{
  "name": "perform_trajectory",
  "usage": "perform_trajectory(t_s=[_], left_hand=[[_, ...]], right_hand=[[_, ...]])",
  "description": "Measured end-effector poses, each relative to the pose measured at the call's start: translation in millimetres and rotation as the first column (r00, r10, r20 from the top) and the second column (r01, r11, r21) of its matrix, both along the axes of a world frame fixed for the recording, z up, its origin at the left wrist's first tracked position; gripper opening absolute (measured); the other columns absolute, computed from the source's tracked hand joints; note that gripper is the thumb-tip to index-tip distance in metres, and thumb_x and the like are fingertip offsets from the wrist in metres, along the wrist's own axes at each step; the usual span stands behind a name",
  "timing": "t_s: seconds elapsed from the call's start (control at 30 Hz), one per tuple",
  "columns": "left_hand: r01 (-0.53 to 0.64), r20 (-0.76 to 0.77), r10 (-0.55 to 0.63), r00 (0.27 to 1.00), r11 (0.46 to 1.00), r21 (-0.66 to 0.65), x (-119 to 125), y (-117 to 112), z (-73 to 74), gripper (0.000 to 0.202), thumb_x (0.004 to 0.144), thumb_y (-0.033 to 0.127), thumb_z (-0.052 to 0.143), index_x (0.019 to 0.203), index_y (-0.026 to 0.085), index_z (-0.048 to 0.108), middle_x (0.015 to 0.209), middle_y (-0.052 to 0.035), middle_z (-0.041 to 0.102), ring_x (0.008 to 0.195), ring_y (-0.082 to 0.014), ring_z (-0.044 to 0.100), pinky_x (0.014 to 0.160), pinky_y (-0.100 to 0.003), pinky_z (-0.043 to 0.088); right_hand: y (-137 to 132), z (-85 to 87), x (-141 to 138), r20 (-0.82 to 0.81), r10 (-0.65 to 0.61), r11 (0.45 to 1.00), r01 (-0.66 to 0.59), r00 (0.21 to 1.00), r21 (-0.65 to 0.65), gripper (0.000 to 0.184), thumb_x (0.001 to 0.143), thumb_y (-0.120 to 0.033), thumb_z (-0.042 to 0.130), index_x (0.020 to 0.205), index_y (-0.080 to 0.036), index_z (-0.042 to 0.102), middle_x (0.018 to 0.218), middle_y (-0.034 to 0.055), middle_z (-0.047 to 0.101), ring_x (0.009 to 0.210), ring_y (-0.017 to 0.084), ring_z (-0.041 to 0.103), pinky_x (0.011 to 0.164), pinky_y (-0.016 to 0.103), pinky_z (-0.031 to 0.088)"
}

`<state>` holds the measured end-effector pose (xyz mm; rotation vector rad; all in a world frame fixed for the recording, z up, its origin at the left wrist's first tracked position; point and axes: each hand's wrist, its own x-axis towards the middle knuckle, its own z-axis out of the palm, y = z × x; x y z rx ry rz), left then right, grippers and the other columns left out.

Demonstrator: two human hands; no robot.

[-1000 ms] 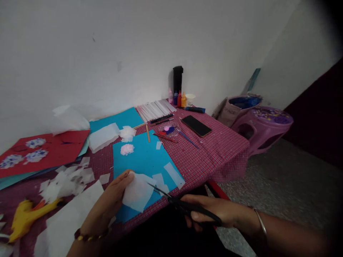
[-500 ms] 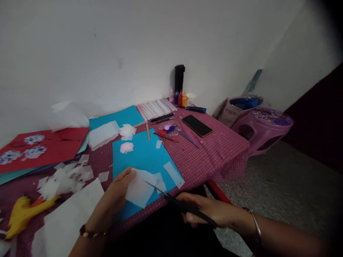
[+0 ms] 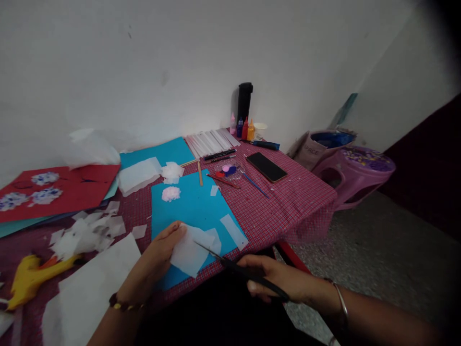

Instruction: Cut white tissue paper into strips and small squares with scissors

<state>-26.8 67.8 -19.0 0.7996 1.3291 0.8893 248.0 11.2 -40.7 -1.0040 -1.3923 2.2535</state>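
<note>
My left hand (image 3: 162, 250) pinches a piece of white tissue paper (image 3: 190, 252) by its left side, over the near part of a blue sheet (image 3: 190, 206). My right hand (image 3: 272, 278) is closed round the handles of black scissors (image 3: 241, 271). Their blades point left and lie against the tissue; whether they are parted is hard to tell. On the blue sheet rest a fluffy pale pink tissue puff (image 3: 171, 193), a tissue strip (image 3: 234, 231) and a small tissue square (image 3: 214, 190).
Cut tissue scraps (image 3: 86, 235), white sheets (image 3: 97, 288) and a yellow glue gun (image 3: 32, 281) lie left. A red sheet with flowers (image 3: 72, 192) is behind them. Toward the back right are a phone (image 3: 266, 166), a paint palette (image 3: 227, 171) and paint bottles (image 3: 245, 129). A pink stool (image 3: 355, 178) stands right.
The view has shifted slightly. Both hands keep nearly the same pose, with the tissue and the scissors held as before.
</note>
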Motion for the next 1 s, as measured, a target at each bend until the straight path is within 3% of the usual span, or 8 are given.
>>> perform_trajectory(t_s=[0.13,0.27,0.37,0.5,0.7,0.9,1.0], left_hand=[[0.006,0.040,-0.006,0.999,1.000,-0.001,-1.6,-2.5,3.6,0.037,0.062,0.045,0.079,0.081,0.019,0.061,0.065,0.0044,0.059,0.055,-0.0128,0.053,0.051,-0.023,0.042],[0.227,0.038,-0.229,0.973,0.972,0.059,-10.1,-6.5,1.9,0.067,0.060,0.031,0.082,0.119,0.021,0.051,0.084,-0.0002,0.064,0.069,-0.0179,0.062,0.060,-0.027,0.048],[0.343,-0.044,-0.340,0.939,0.937,0.073,-15.1,-8.5,-1.1,0.081,0.066,0.028,0.078,0.135,0.021,0.037,0.083,-0.0014,0.065,0.068,-0.0178,0.061,0.060,-0.027,0.048],[0.388,-0.072,-0.384,0.921,0.919,0.063,-12.5,-9.5,0.9,0.086,0.065,0.026,0.079,0.139,0.019,0.035,0.085,-0.0013,0.064,0.066,-0.0156,0.059,0.058,-0.024,0.045],[0.391,0.024,-0.393,0.919,0.919,0.054,-2.8,-10.1,2.3,0.084,0.061,0.023,0.082,0.136,0.023,0.045,0.087,-0.0008,0.067,0.073,-0.0165,0.062,0.063,-0.023,0.046],[0.345,0.077,-0.344,0.936,0.939,0.000,6.1,-10.6,-1.0,0.084,0.055,0.017,0.085,0.131,0.024,0.049,0.091,-0.0022,0.068,0.071,-0.0171,0.063,0.066,-0.027,0.050],[0.228,0.188,-0.218,0.958,0.973,-0.036,6.2,-14.3,-1.2,0.075,0.064,0.022,0.082,0.131,0.024,0.049,0.100,-0.0059,0.069,0.080,-0.0195,0.066,0.074,-0.031,0.052]], right_hand=[[-0.7,3.3,-0.7,0.052,-0.021,0.999,0.023,0.998,-0.042,0.061,0.068,-0.060,0.072,0.105,-0.016,0.051,0.071,-0.0059,0.051,0.043,0.001,0.039,0.038,0.015,0.026],[-1.6,2.1,0.5,0.020,0.009,1.000,-0.009,1.000,0.029,0.062,0.071,-0.059,0.071,0.110,-0.015,0.052,0.079,-0.0038,0.047,0.051,0.002,0.037,0.044,0.016,0.027],[-1.6,-0.2,1.6,-0.062,0.063,0.990,-0.055,0.996,0.130,0.059,0.077,-0.057,0.067,0.116,-0.015,0.053,0.086,-0.0014,0.046,0.062,0.005,0.036,0.051,0.018,0.027],[-0.2,3.5,1.3,-0.039,0.088,0.982,-0.080,0.995,0.171,0.053,0.080,-0.052,0.066,0.117,-0.015,0.052,0.087,-0.0006,0.048,0.066,0.008,0.036,0.056,0.020,0.030],[2.8,9.7,-1.0,0.037,0.068,0.957,-0.076,0.997,0.280,0.054,0.078,-0.050,0.068,0.118,-0.016,0.055,0.101,0.0038,0.054,0.083,0.014,0.048,0.071,0.026,0.040],[-0.4,-5.7,0.6,-0.095,0.006,1.000,-0.008,0.995,-0.014,0.059,0.076,-0.059,0.067,0.113,-0.014,0.055,0.082,-0.0003,0.054,0.058,0.006,0.046,0.051,0.018,0.033],[-3.5,-12.7,2.3,-0.206,-0.069,0.993,0.047,0.976,-0.109,0.059,0.079,-0.059,0.065,0.115,-0.013,0.055,0.079,0.0008,0.055,0.056,0.006,0.049,0.049,0.018,0.034]])
